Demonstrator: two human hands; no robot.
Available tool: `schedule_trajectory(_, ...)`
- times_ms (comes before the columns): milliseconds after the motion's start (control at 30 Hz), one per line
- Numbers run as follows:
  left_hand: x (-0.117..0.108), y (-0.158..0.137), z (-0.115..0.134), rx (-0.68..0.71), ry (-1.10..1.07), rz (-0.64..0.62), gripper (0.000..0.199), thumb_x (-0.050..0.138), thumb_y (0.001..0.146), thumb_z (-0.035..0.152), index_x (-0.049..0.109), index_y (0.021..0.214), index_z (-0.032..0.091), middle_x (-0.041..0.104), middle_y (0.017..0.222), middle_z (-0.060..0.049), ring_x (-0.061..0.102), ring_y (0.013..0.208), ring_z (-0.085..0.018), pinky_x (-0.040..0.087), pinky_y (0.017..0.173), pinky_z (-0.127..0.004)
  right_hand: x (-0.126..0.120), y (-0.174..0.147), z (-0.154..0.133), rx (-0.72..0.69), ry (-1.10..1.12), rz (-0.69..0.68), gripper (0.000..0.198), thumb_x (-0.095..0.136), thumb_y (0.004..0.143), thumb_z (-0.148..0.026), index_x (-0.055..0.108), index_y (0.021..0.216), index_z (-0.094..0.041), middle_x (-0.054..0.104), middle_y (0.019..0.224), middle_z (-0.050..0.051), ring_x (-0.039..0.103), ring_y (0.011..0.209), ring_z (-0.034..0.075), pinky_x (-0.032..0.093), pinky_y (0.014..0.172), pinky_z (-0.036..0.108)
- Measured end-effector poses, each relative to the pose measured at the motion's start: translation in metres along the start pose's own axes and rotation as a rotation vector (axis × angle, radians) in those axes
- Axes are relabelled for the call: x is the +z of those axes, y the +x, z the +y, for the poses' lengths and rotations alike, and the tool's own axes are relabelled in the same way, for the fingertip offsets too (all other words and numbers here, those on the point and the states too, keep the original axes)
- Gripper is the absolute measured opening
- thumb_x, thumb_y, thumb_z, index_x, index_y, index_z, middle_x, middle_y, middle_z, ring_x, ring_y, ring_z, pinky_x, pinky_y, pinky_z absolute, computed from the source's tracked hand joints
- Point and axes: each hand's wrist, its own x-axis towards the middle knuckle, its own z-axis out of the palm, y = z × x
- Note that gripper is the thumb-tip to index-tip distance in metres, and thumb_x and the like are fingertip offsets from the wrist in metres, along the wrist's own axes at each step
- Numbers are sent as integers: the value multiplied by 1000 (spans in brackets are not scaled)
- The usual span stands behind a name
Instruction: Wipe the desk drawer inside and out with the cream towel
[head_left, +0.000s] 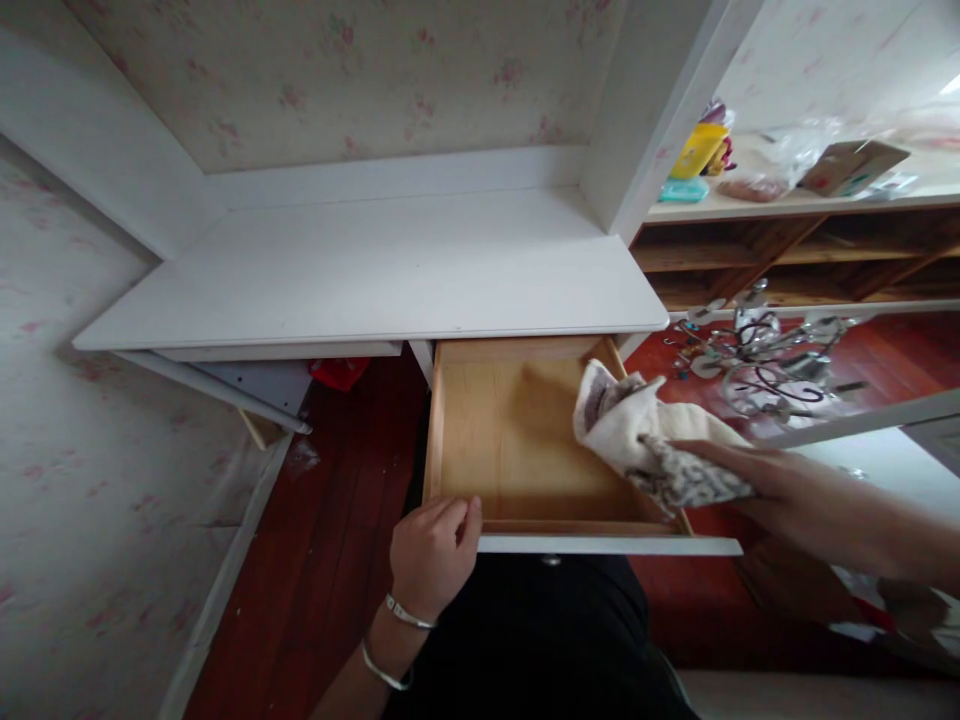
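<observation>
Left hand (435, 555) curled, knuckles up; right hand (791, 490) gripping, forearm (892, 530) angled inward.

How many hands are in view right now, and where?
2: the left hand at the drawer's near left corner, and the right hand holding the cloth over the drawer's right side.

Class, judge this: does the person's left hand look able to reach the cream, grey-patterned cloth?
Probably yes: across the open pale-wood drawer, nothing visible stands between the left hand and the cloth, which the right hand holds.
</observation>
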Motion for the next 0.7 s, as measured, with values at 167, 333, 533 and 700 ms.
schedule_trajectory(167, 1, -1, -3, 31, -44, 10, 37, 52, 93, 24, 43, 57, 19, 47, 53, 4, 44, 51, -9, 28, 55, -27, 48, 23, 3, -337, -170, -244, 64, 51, 69, -9, 59, 132, -19, 57, 138, 14, 51, 129, 30, 38, 108, 48)
schedule_trajectory(333, 7, -1, -5, 39, -17, 71, 37, 55, 91, 23, 41, 58, 20, 44, 52, 4, 43, 51, -9, 28, 55, -29, 55, 65, 23, -595, -278, -38, 57, 48, 75, -7, 58, 129, -21, 60, 135, 11, 52, 128, 26, 36, 111, 48)
schedule_trajectory(533, 9, -2, -3, 61, 8, 110, 38, 56, 90, 22, 39, 57, 20, 44, 52, 4, 42, 51, -9, 28, 55, -30, 41, 148, 19, -595, -433, 142, 47, 51, 80, -9, 58, 126, -14, 58, 134, 18, 51, 128, 29, 30, 110, 51)
schedule_trajectory(700, 10, -2, -4, 65, 31, 123, 36, 56, 90, 21, 40, 58, 20, 45, 53, 4, 44, 52, -9, 29, 55, -30, 26, 183, 3, -569, -469, 174, 33, 51, 87, -15, 62, 117, -7, 60, 127, 24, 57, 117, 31, 32, 104, 44)
